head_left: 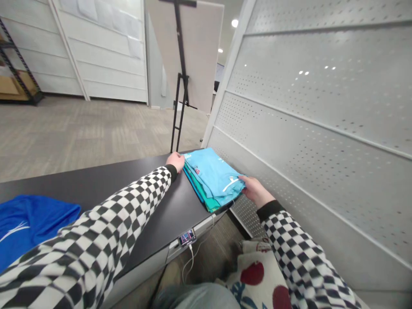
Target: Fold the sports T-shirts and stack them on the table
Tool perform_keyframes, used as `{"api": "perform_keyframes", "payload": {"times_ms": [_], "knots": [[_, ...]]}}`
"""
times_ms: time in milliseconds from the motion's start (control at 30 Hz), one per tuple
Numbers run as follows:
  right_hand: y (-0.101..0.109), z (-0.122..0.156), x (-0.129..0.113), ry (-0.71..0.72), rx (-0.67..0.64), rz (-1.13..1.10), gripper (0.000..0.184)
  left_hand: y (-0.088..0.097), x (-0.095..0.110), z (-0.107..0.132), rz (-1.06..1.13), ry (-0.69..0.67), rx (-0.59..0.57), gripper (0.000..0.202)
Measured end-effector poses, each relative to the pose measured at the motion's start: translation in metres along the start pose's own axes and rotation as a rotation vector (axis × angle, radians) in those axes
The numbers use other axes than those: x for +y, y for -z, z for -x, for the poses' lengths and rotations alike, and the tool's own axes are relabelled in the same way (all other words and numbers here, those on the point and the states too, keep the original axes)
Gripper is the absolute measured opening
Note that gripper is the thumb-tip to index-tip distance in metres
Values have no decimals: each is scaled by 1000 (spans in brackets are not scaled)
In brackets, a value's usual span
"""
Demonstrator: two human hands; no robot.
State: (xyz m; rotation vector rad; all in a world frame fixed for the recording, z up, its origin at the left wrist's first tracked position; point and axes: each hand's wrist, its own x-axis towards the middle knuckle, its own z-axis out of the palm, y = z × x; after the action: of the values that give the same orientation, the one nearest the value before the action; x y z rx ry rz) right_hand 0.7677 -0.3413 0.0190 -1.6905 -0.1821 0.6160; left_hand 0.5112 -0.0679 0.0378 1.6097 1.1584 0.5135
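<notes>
A folded light-blue cloth (209,169) with white print tops layered green fabric (210,203) at the right end of the smooth dark worktop (174,210). The right hand (254,191) pinches the cloth's near right corner; the left hand (176,161) curls at its far left corner, grip unclear. Rumpled royal-blue fabric (48,214) lies left.

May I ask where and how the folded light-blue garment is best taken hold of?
I'd pinch the light-blue garment at its far-left corner and right edge, coming from both sides, where the left hand and right hand are. It lies flat with green cloth showing beneath, so pinch only the top layers.
</notes>
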Motion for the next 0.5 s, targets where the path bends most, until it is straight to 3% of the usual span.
{"api": "perform_keyframes", "payload": {"times_ms": [100,200,400,500], "knots": [[0,0,4,8,5,-23,2,-1,-1,-36,-145,-58,9,26],[2,-1,7,42,35,-34,7,-8,-4,-57,-242,-101,18,24],[1,7,19,107,56,33,11,1,-1,-88,-303,-157,101,15],[1,8,25,122,67,133,16,5,3,-90,-358,-191,123,14]]}}
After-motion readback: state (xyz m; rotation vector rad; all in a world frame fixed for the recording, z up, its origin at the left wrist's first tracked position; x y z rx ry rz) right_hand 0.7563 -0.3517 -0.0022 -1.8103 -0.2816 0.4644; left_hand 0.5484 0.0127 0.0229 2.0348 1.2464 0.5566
